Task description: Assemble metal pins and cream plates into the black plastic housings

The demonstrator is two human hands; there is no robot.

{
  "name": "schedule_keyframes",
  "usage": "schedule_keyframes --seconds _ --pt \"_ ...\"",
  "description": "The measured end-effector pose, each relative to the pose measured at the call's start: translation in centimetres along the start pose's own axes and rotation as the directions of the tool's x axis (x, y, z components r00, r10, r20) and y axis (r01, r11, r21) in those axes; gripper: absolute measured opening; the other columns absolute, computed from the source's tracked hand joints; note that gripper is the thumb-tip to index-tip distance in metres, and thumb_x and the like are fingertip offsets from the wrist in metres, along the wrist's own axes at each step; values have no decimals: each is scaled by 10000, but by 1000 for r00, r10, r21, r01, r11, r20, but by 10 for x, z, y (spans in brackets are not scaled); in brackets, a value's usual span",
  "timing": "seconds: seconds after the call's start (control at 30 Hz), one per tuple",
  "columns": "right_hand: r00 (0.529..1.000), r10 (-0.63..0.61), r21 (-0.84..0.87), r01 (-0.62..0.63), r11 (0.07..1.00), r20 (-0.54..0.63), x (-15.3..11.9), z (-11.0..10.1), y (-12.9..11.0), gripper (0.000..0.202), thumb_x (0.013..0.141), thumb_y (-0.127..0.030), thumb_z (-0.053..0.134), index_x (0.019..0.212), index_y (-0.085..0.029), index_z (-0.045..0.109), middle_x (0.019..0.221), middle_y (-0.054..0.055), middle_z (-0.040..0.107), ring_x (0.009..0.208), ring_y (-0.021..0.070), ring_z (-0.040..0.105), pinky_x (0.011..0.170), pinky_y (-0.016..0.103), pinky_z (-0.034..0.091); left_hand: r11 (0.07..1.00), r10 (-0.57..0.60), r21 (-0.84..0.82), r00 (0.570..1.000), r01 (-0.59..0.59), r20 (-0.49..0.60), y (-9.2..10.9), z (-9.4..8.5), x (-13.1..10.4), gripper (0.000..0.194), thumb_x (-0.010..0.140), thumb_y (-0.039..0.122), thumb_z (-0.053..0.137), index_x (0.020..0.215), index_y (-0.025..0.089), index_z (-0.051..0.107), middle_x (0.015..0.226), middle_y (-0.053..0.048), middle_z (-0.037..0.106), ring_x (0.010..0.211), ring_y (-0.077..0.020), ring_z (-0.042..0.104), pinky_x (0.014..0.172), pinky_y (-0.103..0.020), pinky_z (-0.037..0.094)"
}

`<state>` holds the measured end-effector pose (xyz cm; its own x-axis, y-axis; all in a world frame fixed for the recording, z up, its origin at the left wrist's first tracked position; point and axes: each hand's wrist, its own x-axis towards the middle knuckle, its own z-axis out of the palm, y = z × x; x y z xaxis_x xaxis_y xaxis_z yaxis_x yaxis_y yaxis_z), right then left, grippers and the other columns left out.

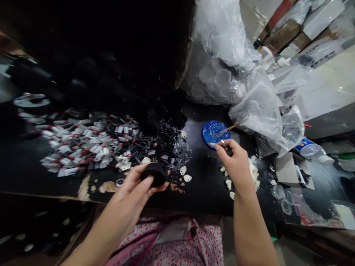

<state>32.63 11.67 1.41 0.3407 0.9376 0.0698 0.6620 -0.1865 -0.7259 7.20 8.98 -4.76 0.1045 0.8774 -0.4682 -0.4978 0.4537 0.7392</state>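
My left hand [135,186] is closed around a round black plastic cup [156,173], thumb at its rim and fingers behind it. My right hand [234,159] pinches a small white tube-like piece [212,144] at the near edge of a blue lid [205,137]. A shiny dark piece [226,147] also shows between its fingers; its kind is unclear. Clear grease-like stuff covers the lid, and a thin brown stick [230,128] rests in it. Left of the cup, a pile of white tubes with red rings [88,142] adjoins small black parts [173,142].
Flat cream pieces with holes [187,178] lie between my hands. Farther right are crumpled cream scraps [253,173], an open small box [290,170] and a plastic bottle [316,151]. Behind stands a clear bag of round plastic lids [210,79]. The table's front edge [55,197] is worn.
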Motion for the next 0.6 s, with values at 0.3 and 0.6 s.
schedule_keyframes --seconds 0.3,0.6 --pt "959 -39 346 -63 936 281 -41 30 -51 146 870 -366 678 816 -232 656 730 -25 628 634 123 544 599 250 435 961 -218 -138 964 239 154 20 22 -2 248 801 327 810 1022 225 761 1047 -78 782 871 -229 759 657 -260 615" --pt "955 -71 274 -12 962 289 -42 30 -58 127 869 -351 670 823 -233 657 743 -20 656 639 124 571 593 249 456 949 -221 -170 943 267 248 13 13 -2 225 856 298 760 1073 238 765 1157 -78 762 886 -228 765 675 -252 630"
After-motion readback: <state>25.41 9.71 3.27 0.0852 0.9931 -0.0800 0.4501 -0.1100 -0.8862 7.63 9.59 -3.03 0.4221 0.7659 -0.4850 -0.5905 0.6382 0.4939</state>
